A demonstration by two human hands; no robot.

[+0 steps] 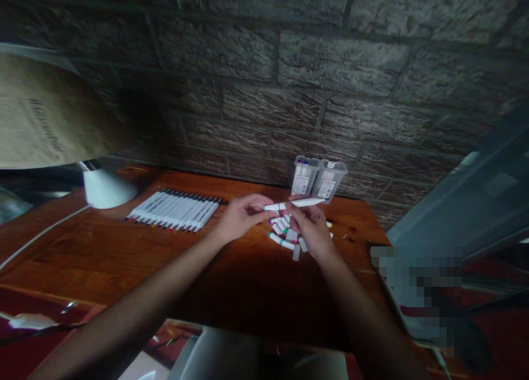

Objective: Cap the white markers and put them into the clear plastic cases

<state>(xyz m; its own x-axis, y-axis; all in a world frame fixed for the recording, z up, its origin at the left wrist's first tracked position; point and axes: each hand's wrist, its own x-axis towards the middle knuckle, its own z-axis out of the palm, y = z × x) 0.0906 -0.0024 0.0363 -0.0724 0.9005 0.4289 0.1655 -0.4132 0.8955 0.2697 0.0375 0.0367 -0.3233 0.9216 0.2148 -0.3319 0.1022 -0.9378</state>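
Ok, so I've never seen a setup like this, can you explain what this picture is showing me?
There's no machine here: these are a person's bare hands, seen by a camera worn on their head, looking forward and down. The left hand and right hand together hold a white marker. Below them on the wooden table lies a loose heap of markers or caps; I can't tell which. To the left is a neat row of markers beside a lamp. Two plastic boxes stand near the wall.

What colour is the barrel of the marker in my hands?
The marker's barrel is white; it shows best in the head view, the only one.
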